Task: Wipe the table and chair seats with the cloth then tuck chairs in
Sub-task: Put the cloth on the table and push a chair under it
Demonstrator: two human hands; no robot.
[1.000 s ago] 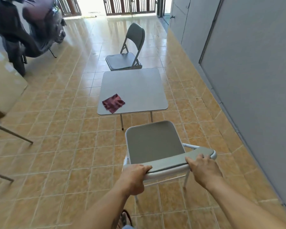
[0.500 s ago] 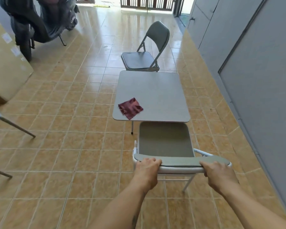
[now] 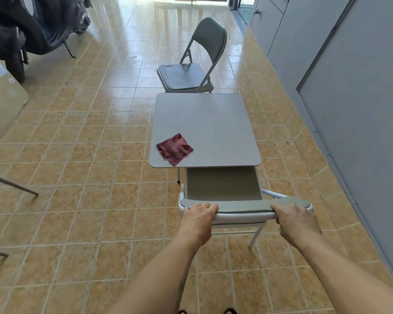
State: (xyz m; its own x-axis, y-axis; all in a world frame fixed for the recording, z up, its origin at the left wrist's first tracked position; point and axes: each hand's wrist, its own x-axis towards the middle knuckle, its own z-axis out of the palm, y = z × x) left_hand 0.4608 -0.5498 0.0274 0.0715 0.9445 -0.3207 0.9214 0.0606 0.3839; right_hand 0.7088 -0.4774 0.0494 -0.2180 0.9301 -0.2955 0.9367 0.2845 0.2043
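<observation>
A grey square table (image 3: 213, 123) stands on the tiled floor ahead of me. A crumpled dark red cloth (image 3: 174, 148) lies near its front left corner. The near grey folding chair (image 3: 222, 186) faces the table, and the front of its seat is under the table's near edge. My left hand (image 3: 199, 215) grips the left end of its backrest top, and my right hand (image 3: 296, 219) grips the right end. A second grey folding chair (image 3: 182, 75) with a dark seat stands just beyond the table's far edge, not under it.
A grey wall with doors (image 3: 349, 87) runs close along the right. A parked scooter (image 3: 32, 26) and a leaning brown board (image 3: 2, 96) are at the far left. Metal legs (image 3: 11, 183) of other furniture stick in from the left edge.
Both hands have pushed the near chair forward: its seat was clear of the table a second ago and now its front lies under the table's near edge. I have stepped closer.
</observation>
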